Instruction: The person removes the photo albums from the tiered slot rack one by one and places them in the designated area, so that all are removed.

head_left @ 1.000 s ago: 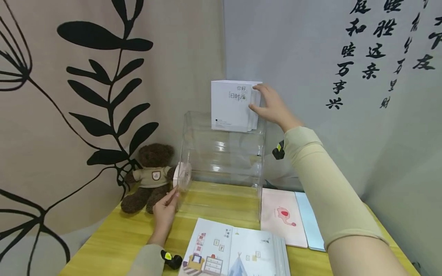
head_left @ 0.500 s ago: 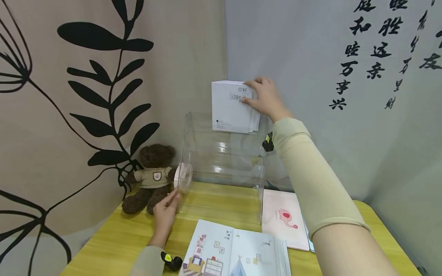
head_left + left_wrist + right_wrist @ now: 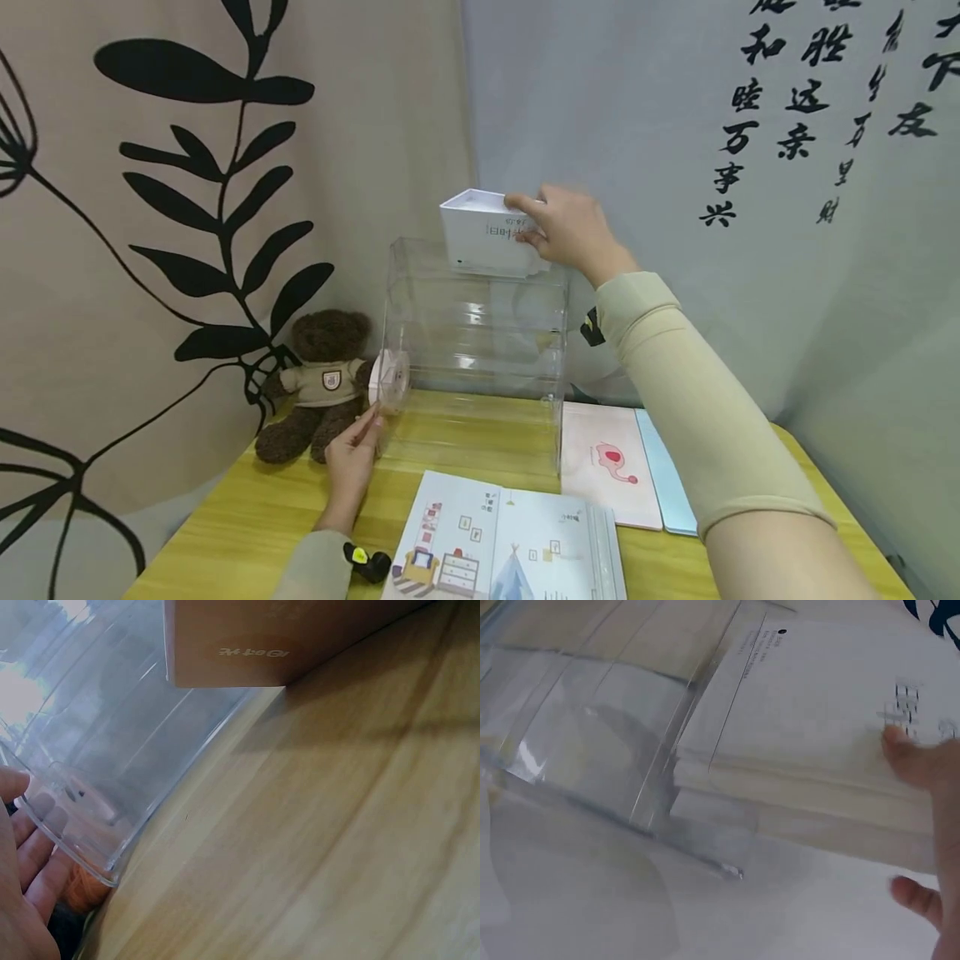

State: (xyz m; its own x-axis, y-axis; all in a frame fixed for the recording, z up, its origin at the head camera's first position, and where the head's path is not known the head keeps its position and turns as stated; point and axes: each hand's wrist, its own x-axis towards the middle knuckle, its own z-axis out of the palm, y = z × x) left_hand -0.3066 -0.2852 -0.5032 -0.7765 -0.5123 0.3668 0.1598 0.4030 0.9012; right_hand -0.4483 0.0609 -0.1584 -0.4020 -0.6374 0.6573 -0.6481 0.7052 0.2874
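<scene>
At the top of a clear plastic rack (image 3: 472, 333), my right hand (image 3: 573, 229) grips a white box (image 3: 483, 242) printed with dark characters. The thumb lies on its front, and fingers reach over its top. The box leans toward me; several stacked layers (image 3: 802, 802) show along its side in the right wrist view. My left hand (image 3: 352, 467) pinches the rack's lower left edge, with fingers (image 3: 49, 877) behind the clear panel. Close to that hand, a pale round disc (image 3: 388, 377) sits at the rack's side. An illustrated white book (image 3: 506, 542) lies in front of the rack.
A brown teddy bear (image 3: 326, 387) sits left of the rack. Right of it, a pink booklet (image 3: 611, 467) and a light blue booklet (image 3: 667, 475) lie on the wood-patterned table (image 3: 210, 533). Curtains with printed leaves and characters hang behind.
My right hand has slid left along the top of the white box and taken a grip. The box, upright before, has tipped toward me. My left hand stays at the rack's edge.
</scene>
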